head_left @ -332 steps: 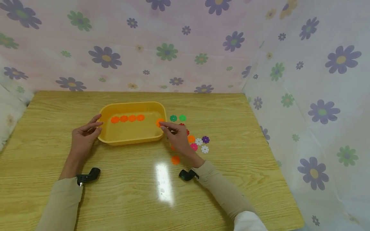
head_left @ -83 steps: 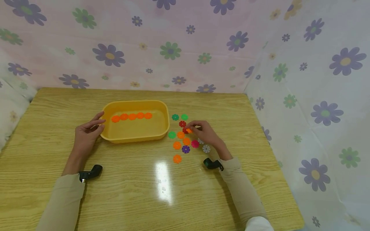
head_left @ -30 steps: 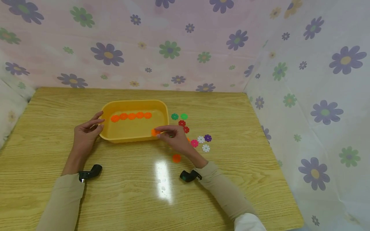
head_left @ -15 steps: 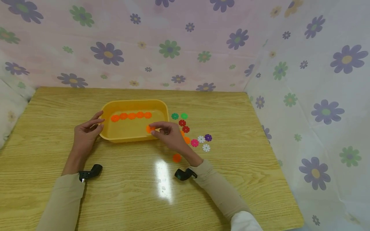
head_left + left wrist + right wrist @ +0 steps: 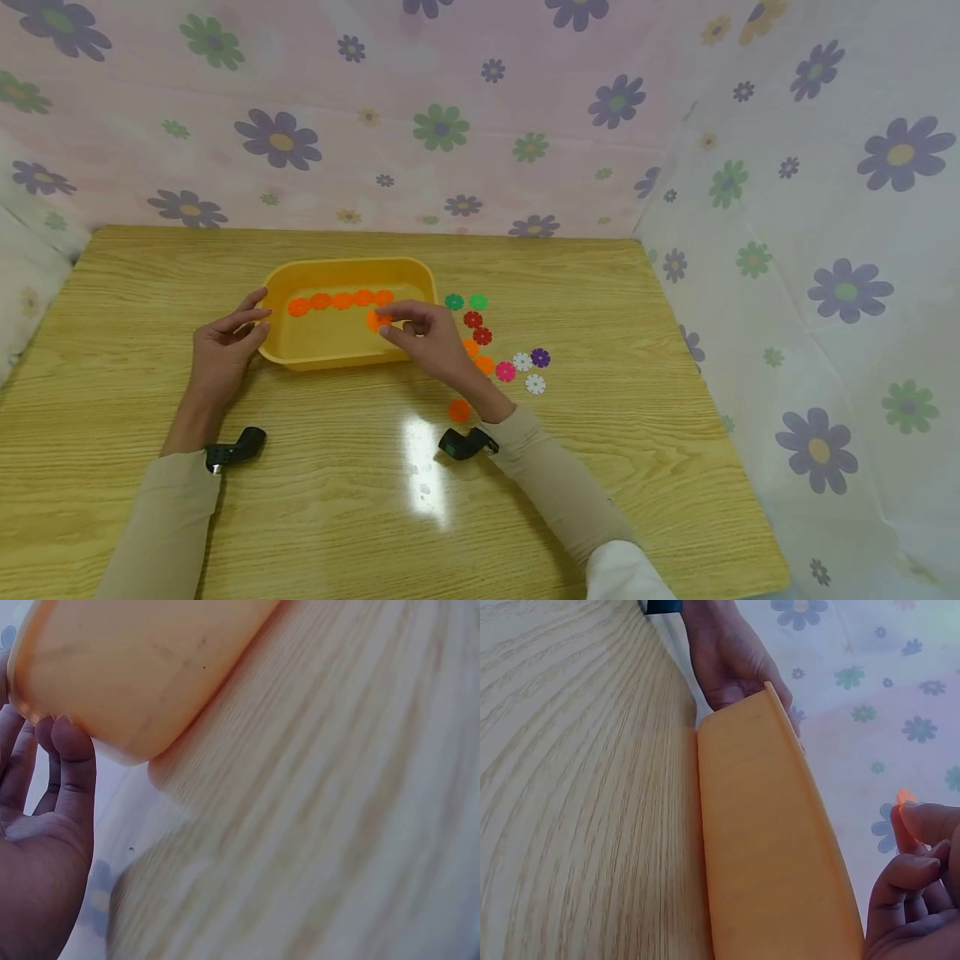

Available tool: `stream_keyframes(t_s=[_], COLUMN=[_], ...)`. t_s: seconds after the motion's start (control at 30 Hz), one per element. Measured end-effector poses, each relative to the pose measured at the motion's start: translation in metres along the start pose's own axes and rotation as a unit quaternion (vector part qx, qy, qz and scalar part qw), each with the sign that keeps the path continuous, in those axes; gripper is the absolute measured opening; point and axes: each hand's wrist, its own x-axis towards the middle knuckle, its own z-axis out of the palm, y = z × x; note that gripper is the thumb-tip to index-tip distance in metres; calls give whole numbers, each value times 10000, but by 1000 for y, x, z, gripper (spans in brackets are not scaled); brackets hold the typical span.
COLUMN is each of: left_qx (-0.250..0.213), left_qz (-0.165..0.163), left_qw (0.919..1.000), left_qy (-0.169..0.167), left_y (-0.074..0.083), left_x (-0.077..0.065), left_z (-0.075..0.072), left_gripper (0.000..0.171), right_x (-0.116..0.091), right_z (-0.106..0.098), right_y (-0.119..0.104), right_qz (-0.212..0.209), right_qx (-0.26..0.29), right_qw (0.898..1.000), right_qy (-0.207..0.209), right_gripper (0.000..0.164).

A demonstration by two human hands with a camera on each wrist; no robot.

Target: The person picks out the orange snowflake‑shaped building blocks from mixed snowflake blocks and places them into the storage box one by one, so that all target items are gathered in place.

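Observation:
A yellow plastic tub (image 5: pixel 322 337) sits on the table, with several orange notched plastic discs (image 5: pixel 342 301) in a row along its floor. My left hand (image 5: pixel 221 358) holds the tub's left end, fingertips at the rim; the left wrist view shows those fingers against the tub wall (image 5: pixel 142 667). Over the tub's right half, my right hand (image 5: pixel 438 342) pinches another orange disc (image 5: pixel 373 322) between thumb and index finger, just below the row's right end. In the right wrist view the pinched disc (image 5: pixel 904 796) stands above the tub's rim level.
Right of the tub lie loose notched discs: green (image 5: pixel 453 302), red (image 5: pixel 473 319), orange (image 5: pixel 459 411), pink (image 5: pixel 506 372), white (image 5: pixel 535 384) and purple (image 5: pixel 540 357). The wooden table (image 5: pixel 337 500) meets flowered cloth at the back and sides.
Over about eleven seconds the row gained a fifth orange disc. The right hand then picked another from the pile and carried it left over the tub. The left hand stayed at the rim.

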Motion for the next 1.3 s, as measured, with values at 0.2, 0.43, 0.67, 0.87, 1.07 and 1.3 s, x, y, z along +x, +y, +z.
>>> stream_keyframes(t_s=[0.2, 0.43, 0.67, 0.87, 1.07, 1.3], left_qx=[-63, -106, -173, -641, -1297, -1421], left_qz=[23, 13, 20, -75, -108, -180], left_qw=[10000, 9999, 9998, 9979, 9915, 9896], left_qy=[0, 16, 44, 25, -74, -116], left_y=[-2, -4, -4, -4, -5, -4], left_x=[1, 2, 3, 1, 0, 0], left_z=[1, 0, 2, 2, 3, 3], left_gripper=[21, 21, 21, 22, 26, 25], right_x=[6, 14, 23, 27, 34, 43], right_z=[3, 11, 21, 24, 27, 34], right_y=[1, -2, -2, 0, 5, 9], right_qz=[337, 728, 811, 973, 1033, 1296], right_qx=[-62, -118, -295, -493, -645, -735], right_qw=[9993, 9965, 9943, 9911, 9880, 9802], right_qy=[-143, -390, -619, -761, -956, -1305], right_gripper=[21, 22, 21, 22, 21, 23])
